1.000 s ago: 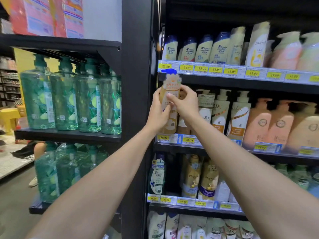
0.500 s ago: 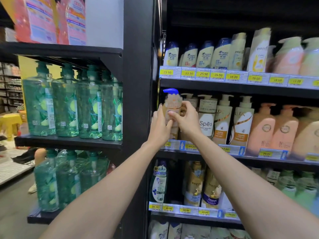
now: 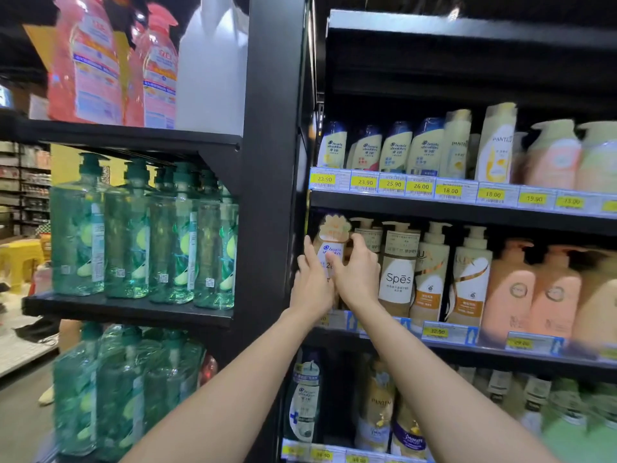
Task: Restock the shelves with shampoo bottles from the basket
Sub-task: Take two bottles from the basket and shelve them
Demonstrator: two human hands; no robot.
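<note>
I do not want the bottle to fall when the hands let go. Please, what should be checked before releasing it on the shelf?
1. Hold on shampoo bottle: ok; right hand curls its fingers round it, left hand lies flat against its side.
2. Bottle upright: ok.
3. Label faces front: ok.
4. Base seated on middle shelf: cannot tell, the hands hide it.
5. Gap to Spes bottle: cannot tell, the right hand covers it.
</note>
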